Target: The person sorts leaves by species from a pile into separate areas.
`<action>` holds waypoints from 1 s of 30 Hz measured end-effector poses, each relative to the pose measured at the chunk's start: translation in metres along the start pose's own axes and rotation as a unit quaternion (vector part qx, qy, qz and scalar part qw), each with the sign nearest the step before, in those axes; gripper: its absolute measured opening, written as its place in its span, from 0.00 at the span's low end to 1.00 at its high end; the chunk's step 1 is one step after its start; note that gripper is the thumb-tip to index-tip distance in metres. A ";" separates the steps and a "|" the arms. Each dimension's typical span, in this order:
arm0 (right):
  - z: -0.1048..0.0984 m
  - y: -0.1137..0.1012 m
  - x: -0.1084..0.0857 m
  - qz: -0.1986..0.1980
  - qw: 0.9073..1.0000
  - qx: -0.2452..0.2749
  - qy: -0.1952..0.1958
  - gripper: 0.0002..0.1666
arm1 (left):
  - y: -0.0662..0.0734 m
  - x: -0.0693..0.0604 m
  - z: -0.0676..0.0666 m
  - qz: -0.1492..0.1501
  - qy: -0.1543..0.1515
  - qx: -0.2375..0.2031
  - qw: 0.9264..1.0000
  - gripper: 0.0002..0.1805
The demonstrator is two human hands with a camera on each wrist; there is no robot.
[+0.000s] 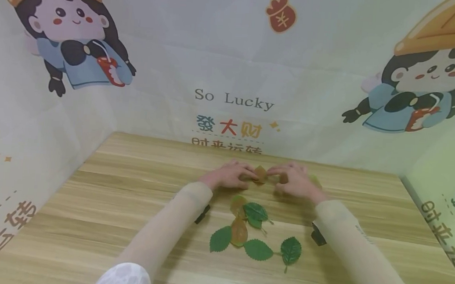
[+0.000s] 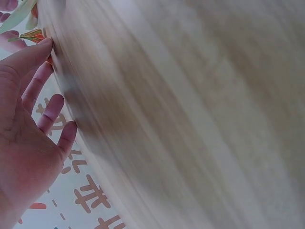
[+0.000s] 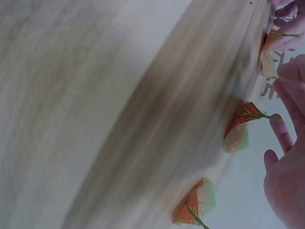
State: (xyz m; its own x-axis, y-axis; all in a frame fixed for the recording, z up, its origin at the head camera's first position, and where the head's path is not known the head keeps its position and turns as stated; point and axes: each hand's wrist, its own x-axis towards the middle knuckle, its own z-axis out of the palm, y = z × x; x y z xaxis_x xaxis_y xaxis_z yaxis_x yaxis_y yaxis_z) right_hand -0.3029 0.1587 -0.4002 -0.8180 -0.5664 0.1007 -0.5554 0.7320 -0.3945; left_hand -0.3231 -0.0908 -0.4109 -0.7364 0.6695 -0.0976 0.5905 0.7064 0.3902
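At the far part of the table, an orange artificial leaf [image 1: 260,174] lies between the two hands. My left hand [image 1: 233,175] pinches its edge with thumb and index finger; in the left wrist view, the orange leaf [image 2: 34,36] shows at those fingertips. From the other side, my right hand [image 1: 293,179] reaches to the leaf with extended fingers. Whether its index fingertip touches the leaf is hard to tell. Two more orange and pale green leaves, a middle one [image 3: 243,119] and a lower one [image 3: 195,205], stand beside the right hand in the right wrist view.
Nearer on the wooden table [image 1: 128,205] are several leaves: an orange one [image 1: 239,231], a dark green one [image 1: 255,211], a green one at left [image 1: 220,239], another green one [image 1: 258,250] and one at right [image 1: 290,250]. A printed cloth backdrop [image 1: 161,67] surrounds the table.
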 end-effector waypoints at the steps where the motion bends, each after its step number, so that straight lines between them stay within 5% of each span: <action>1: 0.002 0.000 0.000 0.001 1.000 0.002 -0.001 0.28 | 0.000 0.000 0.000 -0.001 0.000 0.000 1.000 0.25; 13: 0.017 0.001 0.004 0.008 1.000 0.010 -0.013 0.27 | 0.003 -0.001 0.000 -0.003 -0.004 -0.017 1.000 0.26; 20: 0.017 0.002 0.000 0.003 1.000 0.007 -0.016 0.26 | 0.002 -0.005 -0.001 0.029 0.019 -0.040 0.999 0.25; 24: 0.018 0.003 -0.002 0.001 1.000 0.000 -0.020 0.27 | 0.004 -0.012 -0.002 0.051 0.043 -0.070 0.995 0.22; 30: 0.017 0.002 -0.002 -0.002 1.000 -0.008 -0.022 0.27 | 0.009 -0.031 -0.005 0.043 0.049 -0.151 0.986 0.16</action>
State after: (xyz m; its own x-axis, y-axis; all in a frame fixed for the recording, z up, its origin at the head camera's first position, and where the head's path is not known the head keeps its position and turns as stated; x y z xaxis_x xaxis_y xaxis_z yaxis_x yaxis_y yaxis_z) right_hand -0.2997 0.1544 -0.4170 -0.8085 -0.5852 0.0624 -0.5614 0.7350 -0.3802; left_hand -0.2969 -0.1063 -0.4000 -0.7241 0.6891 0.0307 0.5386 0.5371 0.6492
